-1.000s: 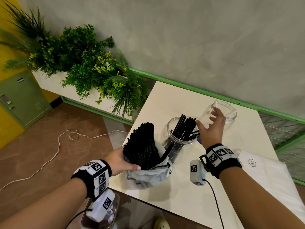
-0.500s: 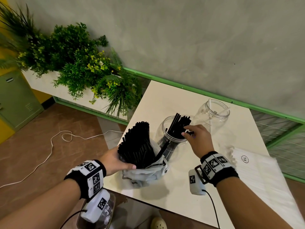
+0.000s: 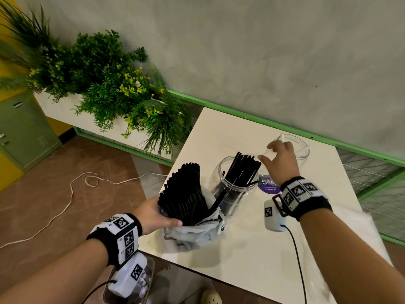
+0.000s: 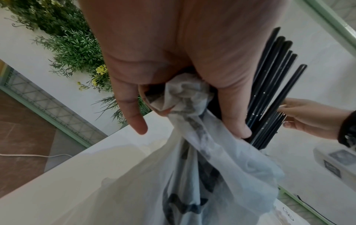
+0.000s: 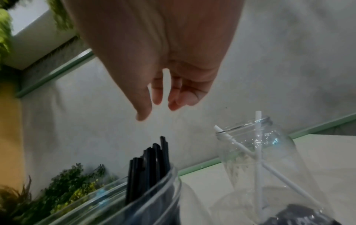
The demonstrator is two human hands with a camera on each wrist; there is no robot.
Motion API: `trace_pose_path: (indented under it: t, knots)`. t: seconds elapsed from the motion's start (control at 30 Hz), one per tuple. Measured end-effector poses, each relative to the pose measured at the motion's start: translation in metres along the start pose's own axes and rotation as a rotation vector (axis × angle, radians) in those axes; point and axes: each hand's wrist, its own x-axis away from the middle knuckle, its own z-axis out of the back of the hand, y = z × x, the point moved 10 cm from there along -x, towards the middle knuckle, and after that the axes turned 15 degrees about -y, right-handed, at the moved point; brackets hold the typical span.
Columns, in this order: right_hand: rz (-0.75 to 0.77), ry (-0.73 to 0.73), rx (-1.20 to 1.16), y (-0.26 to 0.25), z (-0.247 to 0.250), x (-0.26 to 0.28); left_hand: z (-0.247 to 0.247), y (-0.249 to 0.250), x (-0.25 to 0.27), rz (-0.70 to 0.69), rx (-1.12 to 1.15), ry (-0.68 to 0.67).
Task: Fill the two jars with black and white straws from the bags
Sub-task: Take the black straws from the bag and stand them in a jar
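My left hand (image 3: 162,212) grips the gathered neck of a thin white plastic bag (image 3: 192,234) at the table's near left corner. A thick bundle of black straws (image 3: 186,194) stands out of it. Beside it stands a clear jar (image 3: 219,178) with several black straws (image 3: 243,170) leaning inside. Farther right is a second clear jar (image 5: 269,152) holding two white straws (image 5: 258,146). My right hand (image 3: 266,152) hovers between the two jar mouths, fingers spread and holding nothing. In the left wrist view my fingers (image 4: 235,118) pinch the crumpled bag (image 4: 183,94) against the straws (image 4: 275,91).
A purple round label (image 3: 268,185) lies on the white table (image 3: 219,132) between the jars. A flat white package (image 3: 372,227) lies at the table's right edge under my right forearm. Green plants (image 3: 105,84) fill a planter on the left; a white cable (image 3: 72,194) runs across the floor.
My right hand went from the far jar to the black straws in the near jar, then lifted up and right again, now open. My left hand kept its grip on the bag.
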Motion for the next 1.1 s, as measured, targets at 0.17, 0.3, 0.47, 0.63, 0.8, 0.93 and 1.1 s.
trace_pose_path:
  t: [0.17, 0.3, 0.47, 0.63, 0.8, 0.93, 1.1]
  knots:
    - [0.063, -0.068, -0.029, 0.008, -0.037, 0.041, 0.001, -0.003, -0.002, 0.014, 0.002, 0.008]
    - [0.132, -0.035, -0.033, 0.001, -0.047, 0.053, -0.001, 0.001, -0.002, -0.003, -0.019, -0.010]
    - [0.245, -0.125, 0.044, -0.046, -0.053, 0.045, 0.001, 0.001, -0.003, -0.002, -0.026, 0.000]
    - [0.279, -0.296, 0.049, -0.083, -0.084, 0.020, -0.001, -0.001, -0.001, 0.001, -0.012, -0.001]
    - [0.239, -0.380, 0.047, -0.086, -0.101, 0.009, -0.001, 0.000, 0.000, -0.006, 0.000, -0.008]
    - [0.202, -0.267, 0.074, -0.081, -0.075, -0.005, -0.001, 0.005, 0.003, -0.026, 0.024, -0.025]
    - [0.137, -0.251, 0.055, -0.069, -0.038, -0.041, 0.000, -0.002, -0.003, -0.034, 0.038, -0.016]
